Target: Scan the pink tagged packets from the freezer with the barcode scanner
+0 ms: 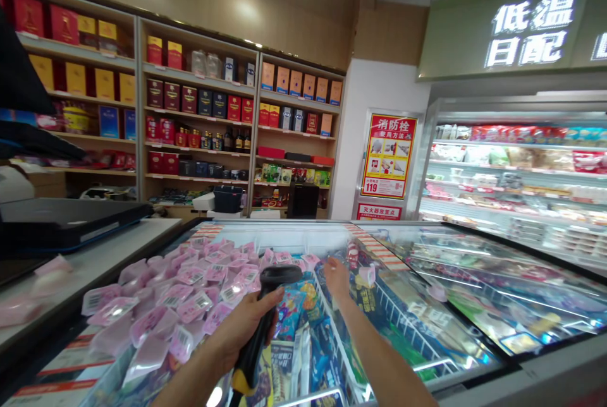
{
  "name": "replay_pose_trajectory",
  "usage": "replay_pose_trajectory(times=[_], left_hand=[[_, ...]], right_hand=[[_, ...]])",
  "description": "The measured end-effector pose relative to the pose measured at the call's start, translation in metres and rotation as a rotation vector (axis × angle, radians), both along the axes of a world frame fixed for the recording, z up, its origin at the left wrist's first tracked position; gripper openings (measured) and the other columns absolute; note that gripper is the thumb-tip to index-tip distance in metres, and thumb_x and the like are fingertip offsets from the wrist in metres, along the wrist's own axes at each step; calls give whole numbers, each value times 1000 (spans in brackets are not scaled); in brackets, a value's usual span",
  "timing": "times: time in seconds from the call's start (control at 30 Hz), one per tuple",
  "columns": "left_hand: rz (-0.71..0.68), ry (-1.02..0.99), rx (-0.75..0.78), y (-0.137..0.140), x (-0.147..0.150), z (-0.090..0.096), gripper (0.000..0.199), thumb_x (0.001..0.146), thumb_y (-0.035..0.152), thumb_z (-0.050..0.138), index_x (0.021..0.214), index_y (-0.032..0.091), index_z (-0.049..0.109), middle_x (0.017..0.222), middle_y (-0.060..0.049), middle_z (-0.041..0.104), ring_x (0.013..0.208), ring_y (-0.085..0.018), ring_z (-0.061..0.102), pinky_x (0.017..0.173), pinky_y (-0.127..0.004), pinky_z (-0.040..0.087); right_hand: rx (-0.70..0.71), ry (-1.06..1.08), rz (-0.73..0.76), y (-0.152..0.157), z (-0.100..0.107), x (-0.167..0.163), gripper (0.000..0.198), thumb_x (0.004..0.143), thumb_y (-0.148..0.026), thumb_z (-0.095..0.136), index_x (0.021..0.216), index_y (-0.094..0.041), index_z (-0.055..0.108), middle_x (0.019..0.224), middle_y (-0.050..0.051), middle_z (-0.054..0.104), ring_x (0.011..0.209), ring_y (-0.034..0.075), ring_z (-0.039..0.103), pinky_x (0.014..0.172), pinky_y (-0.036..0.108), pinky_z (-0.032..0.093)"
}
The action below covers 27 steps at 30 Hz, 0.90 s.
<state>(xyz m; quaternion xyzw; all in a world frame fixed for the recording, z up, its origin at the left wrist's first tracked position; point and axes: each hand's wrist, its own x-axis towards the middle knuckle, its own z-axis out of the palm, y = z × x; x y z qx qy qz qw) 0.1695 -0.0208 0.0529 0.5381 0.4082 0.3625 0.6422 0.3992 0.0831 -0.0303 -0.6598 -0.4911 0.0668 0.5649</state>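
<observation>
Head view shows the left hand wrapped around the black handle of a handheld barcode scanner, its thumb along the grip and the scanner's head tipped up and away over the open chest freezer. Pink barcoded plastic cups lie heaped on the freezer's left side, just beside the scanner. Beneath the scanner are blue and yellow snack packets. The right hand reaches over the white wire divider, near the far edge; its fingers are blurred, and I cannot tell whether they grasp anything. One pale pink cup sits to its right. Boxed bottles line the shelves behind, and a red-and-yellow fire-hydrant poster hangs on the white wall.
</observation>
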Motion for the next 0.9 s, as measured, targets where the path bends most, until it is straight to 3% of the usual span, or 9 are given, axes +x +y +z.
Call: replay_pose_trajectory(times=[0.13,0.2,0.27,0.37,0.43,0.53,0.63,0.9], left_hand=[[2,-32,-3,0,9,-5,34,61,49,54,58,18,40,40,7,46,33,-6,40,35,-18,30],[-15,-35,-1,-2,11,-5,33,62,48,53,57,18,38,38,7,45,32,-6,39,35,-18,29],[-34,-17,2,-5,12,-3,33,65,47,51,56,18,38,37,7,43,31,-5,39,36,-18,29],[-25,-10,6,-8,12,0,32,65,47,50,56,18,38,37,7,44,31,-5,39,37,-18,29],[-9,-16,1,-9,11,0,33,64,47,51,56,18,38,38,7,45,32,-6,39,37,-18,29],[-3,-22,-3,-11,7,2,34,62,48,53,57,18,39,39,7,45,32,-6,40,37,-18,29],[-7,-22,5,-12,3,4,34,62,49,53,57,18,40,40,7,46,32,-5,40,37,-18,29],[-42,-13,39,-9,-8,0,36,63,50,51,57,16,42,41,5,48,34,-5,40,37,-18,31]], right_hand=[[-34,-275,-316,-32,8,48,40,64,-22,43,101,-12,51,107,14,52,101,25,46,84,35,34],[-153,-321,-453,-44,6,68,51,61,-25,47,111,-15,44,116,14,45,106,28,41,84,40,32],[-303,-305,-500,-51,-1,84,59,60,-28,49,117,-16,38,114,14,47,105,31,41,82,46,31],[-423,-318,-454,-50,-9,90,52,63,-29,47,113,-16,42,99,13,57,98,31,47,80,47,30],[-359,-364,-386,-45,-10,83,44,64,-27,46,106,-15,48,94,12,57,93,28,50,78,42,34],[-141,-456,-216,-34,-5,60,38,63,-23,47,99,-13,51,90,10,56,86,22,52,75,32,38],[0,-548,-94,-23,1,33,39,60,-18,48,99,-14,51,90,9,54,86,20,51,76,30,38],[5,-643,-49,-15,7,-8,43,60,-16,50,103,-16,50,95,8,53,92,22,46,80,33,34]])
